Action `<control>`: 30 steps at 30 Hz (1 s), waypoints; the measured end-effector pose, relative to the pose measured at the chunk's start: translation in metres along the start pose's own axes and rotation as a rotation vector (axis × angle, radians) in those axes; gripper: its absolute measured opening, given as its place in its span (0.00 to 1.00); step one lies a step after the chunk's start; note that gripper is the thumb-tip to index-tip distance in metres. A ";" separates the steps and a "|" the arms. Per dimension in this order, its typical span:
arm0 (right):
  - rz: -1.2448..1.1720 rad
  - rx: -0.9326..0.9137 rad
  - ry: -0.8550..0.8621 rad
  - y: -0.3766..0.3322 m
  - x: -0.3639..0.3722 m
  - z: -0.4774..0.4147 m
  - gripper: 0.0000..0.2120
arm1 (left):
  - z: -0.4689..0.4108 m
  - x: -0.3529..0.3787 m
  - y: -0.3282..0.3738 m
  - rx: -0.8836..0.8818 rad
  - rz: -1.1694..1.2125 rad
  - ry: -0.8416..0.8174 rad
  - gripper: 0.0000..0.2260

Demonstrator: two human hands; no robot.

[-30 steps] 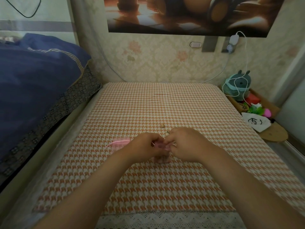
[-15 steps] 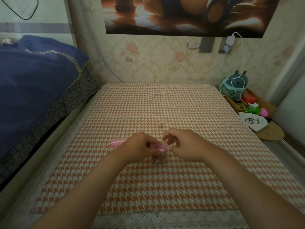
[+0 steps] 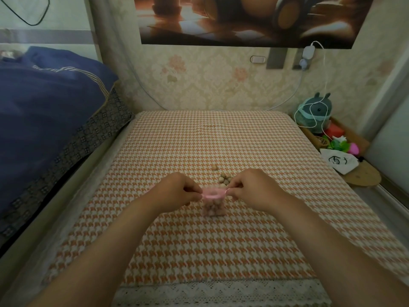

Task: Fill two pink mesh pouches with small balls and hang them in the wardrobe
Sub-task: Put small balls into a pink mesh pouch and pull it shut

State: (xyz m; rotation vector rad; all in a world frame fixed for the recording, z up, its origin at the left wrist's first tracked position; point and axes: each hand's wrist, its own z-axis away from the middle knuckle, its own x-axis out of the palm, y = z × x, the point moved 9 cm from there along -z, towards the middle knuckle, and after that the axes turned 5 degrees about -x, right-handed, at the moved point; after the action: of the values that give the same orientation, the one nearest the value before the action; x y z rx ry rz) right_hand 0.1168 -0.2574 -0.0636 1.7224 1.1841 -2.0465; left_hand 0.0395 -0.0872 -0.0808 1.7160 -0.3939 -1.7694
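Head view, centre of the frame: a pink mesh pouch (image 3: 213, 207) stands on the houndstooth cloth (image 3: 199, 140), holding a good many small balls. The left hand (image 3: 177, 191) and right hand (image 3: 252, 189) each pinch one side of its mouth with curled fingers; whether they are spreading the rim or drawing its strings, I cannot tell. A heap of loose balls (image 3: 224, 179) lies just above it. By my reckoning one pouch is nearly full; the second pouch and the hanging are left.
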 end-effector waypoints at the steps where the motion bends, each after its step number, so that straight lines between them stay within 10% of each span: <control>1: -0.007 0.018 0.013 0.003 -0.001 -0.001 0.11 | -0.001 -0.001 -0.001 -0.003 -0.012 0.007 0.05; 17: -0.901 0.427 -0.107 0.041 0.043 -0.002 0.07 | 0.001 -0.005 -0.039 -0.194 0.171 -0.017 0.07; 30: -0.908 0.491 0.081 0.037 0.047 -0.010 0.09 | -0.008 -0.006 -0.053 -0.280 0.267 0.069 0.10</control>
State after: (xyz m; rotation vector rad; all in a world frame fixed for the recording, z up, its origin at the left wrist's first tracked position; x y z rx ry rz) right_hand 0.1331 -0.2596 -0.1219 1.6062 1.8510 -3.0081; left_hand 0.0348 -0.0416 -0.1098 1.4500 -0.3121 -1.4919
